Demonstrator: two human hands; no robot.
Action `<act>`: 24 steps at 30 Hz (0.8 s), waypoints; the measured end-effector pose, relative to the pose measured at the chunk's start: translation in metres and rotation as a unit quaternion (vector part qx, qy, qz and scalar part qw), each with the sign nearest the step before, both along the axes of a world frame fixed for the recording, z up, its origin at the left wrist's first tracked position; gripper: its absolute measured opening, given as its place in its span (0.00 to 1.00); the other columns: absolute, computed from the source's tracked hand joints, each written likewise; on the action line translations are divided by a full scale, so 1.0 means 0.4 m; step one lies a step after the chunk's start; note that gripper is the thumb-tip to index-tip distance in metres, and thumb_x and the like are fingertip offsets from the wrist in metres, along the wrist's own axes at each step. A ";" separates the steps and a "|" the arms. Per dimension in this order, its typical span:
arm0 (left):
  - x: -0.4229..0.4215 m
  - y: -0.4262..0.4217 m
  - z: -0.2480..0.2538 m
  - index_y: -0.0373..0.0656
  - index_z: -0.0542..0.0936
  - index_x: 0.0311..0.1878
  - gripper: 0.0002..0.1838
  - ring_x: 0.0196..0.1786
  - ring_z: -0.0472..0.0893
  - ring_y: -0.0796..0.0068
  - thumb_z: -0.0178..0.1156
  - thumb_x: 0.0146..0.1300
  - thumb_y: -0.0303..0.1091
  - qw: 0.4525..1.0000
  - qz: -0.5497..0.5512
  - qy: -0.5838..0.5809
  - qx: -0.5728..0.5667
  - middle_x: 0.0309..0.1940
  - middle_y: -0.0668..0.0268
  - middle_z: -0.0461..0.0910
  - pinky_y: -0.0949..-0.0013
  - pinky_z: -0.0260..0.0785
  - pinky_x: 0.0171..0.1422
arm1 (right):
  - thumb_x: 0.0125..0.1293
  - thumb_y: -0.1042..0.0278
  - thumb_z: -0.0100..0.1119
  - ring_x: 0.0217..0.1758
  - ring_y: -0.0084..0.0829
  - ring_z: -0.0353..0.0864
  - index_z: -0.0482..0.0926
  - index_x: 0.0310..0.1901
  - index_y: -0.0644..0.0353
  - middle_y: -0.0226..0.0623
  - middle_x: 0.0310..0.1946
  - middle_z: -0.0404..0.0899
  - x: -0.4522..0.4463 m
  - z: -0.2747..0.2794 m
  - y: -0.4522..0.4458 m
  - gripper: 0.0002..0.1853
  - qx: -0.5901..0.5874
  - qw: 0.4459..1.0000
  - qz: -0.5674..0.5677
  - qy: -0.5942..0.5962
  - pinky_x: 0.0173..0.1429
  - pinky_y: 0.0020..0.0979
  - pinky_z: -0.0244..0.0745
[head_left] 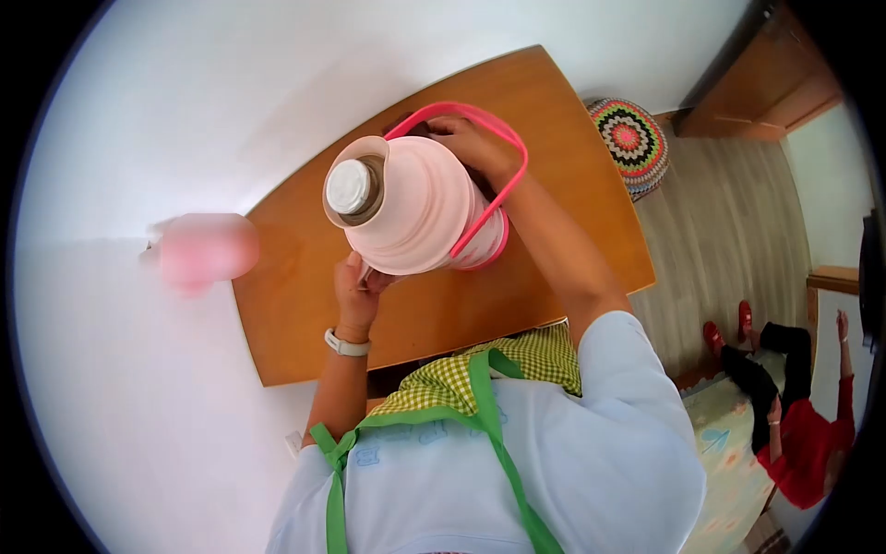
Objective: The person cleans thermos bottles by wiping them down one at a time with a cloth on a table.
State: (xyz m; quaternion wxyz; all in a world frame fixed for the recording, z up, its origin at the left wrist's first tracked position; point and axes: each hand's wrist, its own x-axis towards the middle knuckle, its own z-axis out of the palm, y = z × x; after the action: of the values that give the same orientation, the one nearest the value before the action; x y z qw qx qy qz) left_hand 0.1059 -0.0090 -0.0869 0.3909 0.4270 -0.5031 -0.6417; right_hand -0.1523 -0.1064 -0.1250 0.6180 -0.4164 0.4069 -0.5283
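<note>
A large pink thermos jug is tilted over the wooden table, its top turned up toward me. A white stopper sits in its mouth, inside the pink spout collar. My left hand, with a pale watch at the wrist, is closed on the side handle at the jug's near side. At the far side, my right hand holds the jug's body; some of its fingers are hidden behind it. A bright pink carrying loop arches over the right hand and wrist.
The wooden table stands against the white wall. A blurred pink shape is at its left end. A round stool with a crocheted cover stands beyond its right edge. A person in red is on a floral-covered bed.
</note>
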 end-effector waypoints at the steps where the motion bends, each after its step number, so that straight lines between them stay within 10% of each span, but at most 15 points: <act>1: 0.018 -0.007 0.000 0.43 0.72 0.29 0.23 0.21 0.61 0.82 0.42 0.73 0.50 0.999 -0.013 0.029 -0.002 0.18 0.74 0.62 0.75 0.55 0.28 | 0.64 0.61 0.59 0.49 0.28 0.81 0.79 0.54 0.65 0.39 0.48 0.83 -0.006 0.024 0.031 0.20 0.017 0.997 -0.045 0.062 0.55 0.29 0.74; 14: -0.096 -0.028 0.031 0.34 0.77 0.35 0.15 0.34 0.74 0.85 0.50 0.72 0.37 0.884 0.249 -0.189 -0.347 0.32 0.71 0.78 0.76 0.68 0.38 | 0.62 0.76 0.55 0.62 0.40 0.71 0.72 0.57 0.70 0.48 0.58 0.73 0.052 -0.062 0.315 0.20 -0.142 0.954 -0.262 0.027 0.66 0.35 0.64; 21: -0.113 -0.037 0.017 0.33 0.79 0.34 0.14 0.30 0.73 0.82 0.51 0.70 0.34 0.910 0.296 -0.098 -0.272 0.28 0.68 0.78 0.75 0.67 0.35 | 0.41 0.50 0.81 0.59 0.42 0.72 0.68 0.62 0.68 0.50 0.56 0.70 0.012 0.055 0.348 0.48 -0.217 0.951 -0.205 0.077 0.64 0.38 0.66; 24: -0.114 -0.039 0.019 0.32 0.79 0.32 0.15 0.29 0.73 0.82 0.51 0.69 0.34 0.907 0.278 -0.128 -0.289 0.27 0.68 0.78 0.75 0.66 0.34 | 0.50 0.60 0.77 0.69 0.36 0.61 0.60 0.68 0.70 0.45 0.66 0.61 -0.014 0.110 0.370 0.48 -0.233 0.958 -0.119 0.117 0.71 0.36 0.57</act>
State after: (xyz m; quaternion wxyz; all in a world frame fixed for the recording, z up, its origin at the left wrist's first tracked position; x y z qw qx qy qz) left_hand 0.0604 -0.0247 -0.0793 0.5920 0.4967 -0.5728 -0.2732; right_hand -0.1578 0.0418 -0.0810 0.3848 -0.5566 0.3882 -0.6257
